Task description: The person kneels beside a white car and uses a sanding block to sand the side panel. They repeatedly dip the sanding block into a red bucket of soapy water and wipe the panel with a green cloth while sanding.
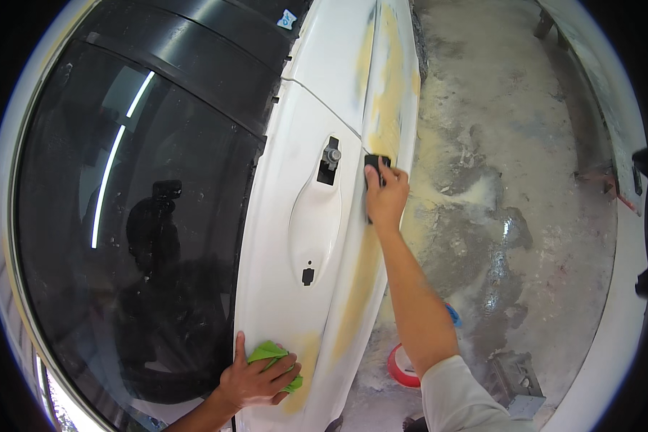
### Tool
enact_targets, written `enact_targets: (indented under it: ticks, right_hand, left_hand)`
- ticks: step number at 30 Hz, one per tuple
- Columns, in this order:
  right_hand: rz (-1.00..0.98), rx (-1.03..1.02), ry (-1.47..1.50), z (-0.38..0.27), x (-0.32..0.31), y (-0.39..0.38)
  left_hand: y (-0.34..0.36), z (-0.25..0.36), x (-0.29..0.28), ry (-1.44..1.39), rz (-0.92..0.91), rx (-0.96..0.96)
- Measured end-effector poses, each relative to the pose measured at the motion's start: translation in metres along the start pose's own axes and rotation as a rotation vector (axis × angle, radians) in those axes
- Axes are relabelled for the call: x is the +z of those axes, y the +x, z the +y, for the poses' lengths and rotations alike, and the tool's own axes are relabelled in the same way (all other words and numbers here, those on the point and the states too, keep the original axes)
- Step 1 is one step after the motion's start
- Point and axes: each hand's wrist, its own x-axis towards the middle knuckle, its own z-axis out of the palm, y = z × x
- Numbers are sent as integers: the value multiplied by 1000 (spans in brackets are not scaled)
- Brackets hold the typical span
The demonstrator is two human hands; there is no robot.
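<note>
Black sanding block (376, 173) is gripped in the right hand (387, 196), fingers curled shut over it, long axis running up-down along the white car door (295, 129). It is pressed on the yellow filler strip (389, 86) by the door's crease, just right of the handle recess (315, 216). Green cloth (270, 354) is bunched under the left hand (255, 380), fingers closed around it, low on the door panel. Panel is glossy; filler is matte (dusty). Dark window glass (144, 216) lies left; stained concrete floor (511, 180) is open to the right.
</note>
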Motion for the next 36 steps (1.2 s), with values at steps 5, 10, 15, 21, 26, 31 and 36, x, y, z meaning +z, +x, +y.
enact_targets:
  ticks: [5, 10, 15, 21, 26, 31, 36]
  right_hand:
    - [-120, 87, -66, 6, -3, -24]
    - [-46, 16, 44, 2, 7, 13]
    - [27, 53, 71, 3, 14, -6]
    - [106, 131, 180, 0, 29, 22]
    - [87, 40, 46, 4, 31, 18]
    - [103, 136, 62, 2, 31, 29]
    - [86, 110, 116, 10, 21, 0]
  left_hand:
    - [0, 1, 0, -1, 7, 0]
    - [-2, 0, 0, -12, -17, 9]
    - [-1, 0, 2, -1, 22, 8]
    - [-2, -1, 1, -17, 7, 9]
    - [-2, -1, 2, -27, -11, 10]
    - [0, -1, -1, -13, 3, 14]
    - [0, -1, 2, -15, 14, 17]
